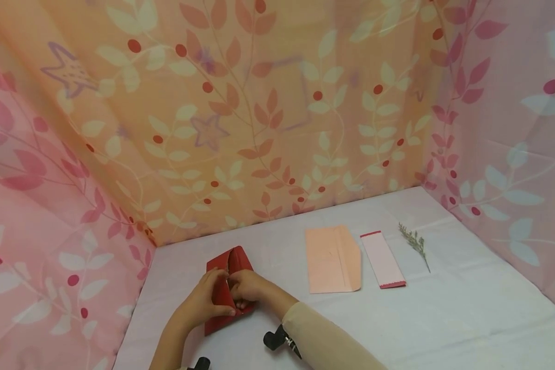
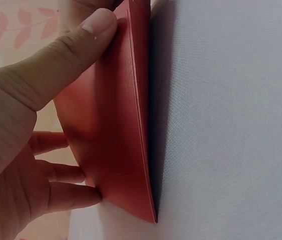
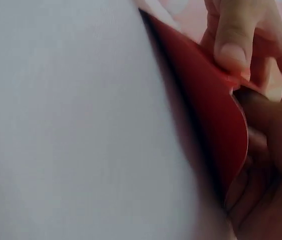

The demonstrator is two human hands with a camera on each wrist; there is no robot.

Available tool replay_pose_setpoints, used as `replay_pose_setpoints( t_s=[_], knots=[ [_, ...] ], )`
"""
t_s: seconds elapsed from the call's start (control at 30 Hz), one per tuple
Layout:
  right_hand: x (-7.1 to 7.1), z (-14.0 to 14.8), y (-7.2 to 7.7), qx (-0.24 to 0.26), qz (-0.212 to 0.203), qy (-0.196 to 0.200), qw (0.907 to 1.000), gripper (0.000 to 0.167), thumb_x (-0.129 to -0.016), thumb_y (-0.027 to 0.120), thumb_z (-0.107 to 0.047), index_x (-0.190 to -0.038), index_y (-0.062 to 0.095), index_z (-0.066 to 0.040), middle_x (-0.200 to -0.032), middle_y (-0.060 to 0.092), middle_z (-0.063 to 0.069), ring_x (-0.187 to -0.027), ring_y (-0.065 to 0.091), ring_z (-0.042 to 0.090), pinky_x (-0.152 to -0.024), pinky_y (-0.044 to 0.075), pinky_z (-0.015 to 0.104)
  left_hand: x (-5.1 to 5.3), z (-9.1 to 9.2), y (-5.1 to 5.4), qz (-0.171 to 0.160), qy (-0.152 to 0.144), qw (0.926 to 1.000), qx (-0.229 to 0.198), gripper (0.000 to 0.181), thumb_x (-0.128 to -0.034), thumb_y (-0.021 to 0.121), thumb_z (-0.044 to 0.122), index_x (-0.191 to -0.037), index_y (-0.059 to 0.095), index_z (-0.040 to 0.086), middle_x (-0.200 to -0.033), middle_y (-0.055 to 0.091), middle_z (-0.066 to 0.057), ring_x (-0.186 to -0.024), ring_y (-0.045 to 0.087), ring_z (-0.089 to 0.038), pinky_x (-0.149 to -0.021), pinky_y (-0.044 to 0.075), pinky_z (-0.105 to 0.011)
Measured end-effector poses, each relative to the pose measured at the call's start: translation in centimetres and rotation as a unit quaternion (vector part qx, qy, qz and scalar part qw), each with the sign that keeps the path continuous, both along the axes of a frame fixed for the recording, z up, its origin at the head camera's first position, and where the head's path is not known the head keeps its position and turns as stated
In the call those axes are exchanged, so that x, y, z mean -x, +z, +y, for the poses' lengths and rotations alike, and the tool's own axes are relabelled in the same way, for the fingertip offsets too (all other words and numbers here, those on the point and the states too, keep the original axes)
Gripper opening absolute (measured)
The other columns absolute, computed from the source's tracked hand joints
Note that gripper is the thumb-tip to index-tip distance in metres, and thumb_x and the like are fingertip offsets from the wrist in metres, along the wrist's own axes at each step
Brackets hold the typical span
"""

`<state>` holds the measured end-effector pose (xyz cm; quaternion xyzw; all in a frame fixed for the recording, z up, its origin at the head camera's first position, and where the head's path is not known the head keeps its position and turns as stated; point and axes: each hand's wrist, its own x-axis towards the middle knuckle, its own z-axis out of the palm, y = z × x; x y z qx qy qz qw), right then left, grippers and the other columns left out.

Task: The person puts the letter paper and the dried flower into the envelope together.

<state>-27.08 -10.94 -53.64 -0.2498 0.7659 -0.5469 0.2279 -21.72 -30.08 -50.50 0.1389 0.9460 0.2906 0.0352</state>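
Note:
A red paper envelope (image 1: 216, 325) stands bulged at the left of the table, its opening spread apart. My left hand (image 1: 202, 299) grips its left side; in the left wrist view the thumb (image 2: 80, 42) presses the near face while the other fingers reach around behind. My right hand (image 1: 251, 287) is at the opening with bent fingers, partly inside. In the right wrist view the envelope's flap (image 3: 218, 122) curves in front of that hand, and its fingertips are hidden, so whether they pinch anything does not show.
To the right lie a peach envelope (image 1: 326, 262) with its flap out, a pale pink paper strip (image 1: 383, 259) with red ends, and a small dried sprig (image 1: 413, 241). Patterned cloth (image 1: 277, 103) walls the white table (image 1: 444, 308) at the back and both sides.

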Motion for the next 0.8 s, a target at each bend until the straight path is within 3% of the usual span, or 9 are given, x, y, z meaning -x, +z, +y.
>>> replay_pose_setpoints(
  t_s=[0.1,0.43,0.8],
  knots=[
    [0.18,-0.18,-0.34,-0.012,0.008,0.010,0.9999,0.020,-0.086,0.072,0.002,-0.103,0.070,-0.008,-0.063,0.066,0.002,-0.048,0.060,0.012,-0.047,0.054,0.026,-0.15,-0.01,0.09,-0.003,0.000,1.0000,-0.004,0.100,-0.0636,0.094,0.053,-0.144,0.045,0.019,-0.156,0.039,-0.016,-0.148,0.035,-0.038,-0.115,0.034,-0.063],
    [0.67,-0.58,-0.82,0.000,-0.011,-0.032,0.9994,0.021,-0.085,0.072,0.000,-0.106,0.072,-0.004,-0.063,0.068,0.005,-0.044,0.060,0.012,-0.044,0.054,0.027,-0.16,0.21,0.41,-0.012,0.005,0.9999,-0.011,0.098,-0.0628,0.096,0.051,-0.143,0.047,0.021,-0.157,0.040,-0.013,-0.152,0.029,-0.038,-0.117,0.031,-0.063],
    [0.59,-0.38,-0.84,0.026,-0.019,-0.043,0.9985,0.045,-0.083,0.070,0.001,-0.127,0.064,-0.010,-0.063,0.066,0.007,-0.044,0.061,0.013,-0.043,0.054,0.029,-0.40,0.34,0.60,-0.005,-0.004,0.9999,-0.011,0.097,-0.0635,0.096,0.047,-0.142,0.048,0.017,-0.156,0.040,-0.017,-0.153,0.026,-0.041,-0.118,0.030,-0.063]
  ],
)
